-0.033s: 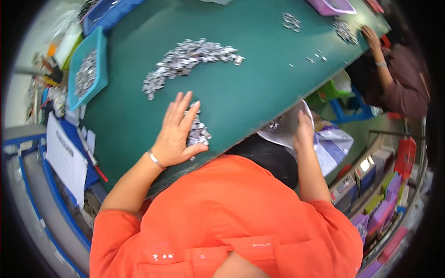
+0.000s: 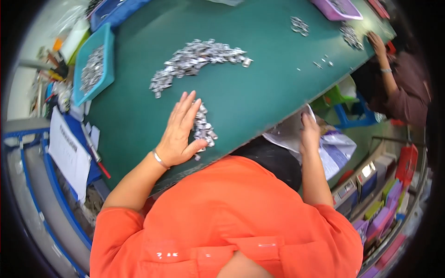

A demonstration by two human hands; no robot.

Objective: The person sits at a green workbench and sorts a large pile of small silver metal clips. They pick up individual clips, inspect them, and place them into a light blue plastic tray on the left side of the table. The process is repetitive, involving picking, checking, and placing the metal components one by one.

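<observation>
My left hand (image 2: 181, 127) lies flat on the green table (image 2: 250, 97), fingers stretched out and thumb spread. Its inner edge and thumb touch a small heap of little silvery metal parts (image 2: 202, 125). Beyond it, a larger curved heap of the same kind of parts (image 2: 197, 58) spreads over the tabletop. Below the table's edge, my right hand (image 2: 309, 134) grips the rim of a white plastic bag (image 2: 285, 132) that hangs open against the edge. The bag's inside is mostly shaded.
A turquoise bin of metal parts (image 2: 109, 60) stands at the left, with a blue bin (image 2: 118, 14) behind it. Far right, a co-worker's hand (image 2: 376, 44) rests near another small heap (image 2: 351, 36) and a purple bin (image 2: 342, 16). A blue stool (image 2: 354, 116) stands beyond the bag.
The whole view has shifted slightly. My right hand's fingers, straighter before, now curl at the bag's rim. Loose parts seen in the bag's mouth no longer show. My left hand stays by the small heap.
</observation>
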